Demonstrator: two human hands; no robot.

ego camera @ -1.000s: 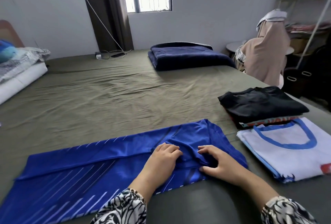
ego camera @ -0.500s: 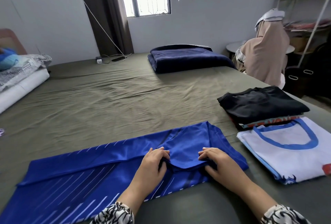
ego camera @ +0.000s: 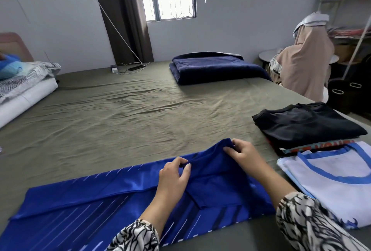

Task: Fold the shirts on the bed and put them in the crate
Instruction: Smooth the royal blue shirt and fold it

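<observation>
A bright blue shirt point(ego camera: 84, 208) with thin white stripes lies stretched along the near edge of the bed, folded lengthwise. My left hand point(ego camera: 173, 178) pinches a fold of its dark blue upper part. My right hand point(ego camera: 244, 155) pinches the far edge of the same part and holds it raised off the sheet. To the right lies a folded white shirt point(ego camera: 329, 182) with blue trim. Behind it sits a folded black shirt point(ego camera: 307, 123) on top of a patterned one. No crate is in view.
The olive bed sheet point(ego camera: 124, 114) spreads wide ahead. A folded navy blanket point(ego camera: 214, 68) lies at the far end, pillows and bedding point(ego camera: 24, 84) at the left. A beige garment point(ego camera: 305, 64) hangs by shelves at the right.
Both hands went from pressing on the shirt's upper part to pinching it, and have lifted its far edge up and away from me.
</observation>
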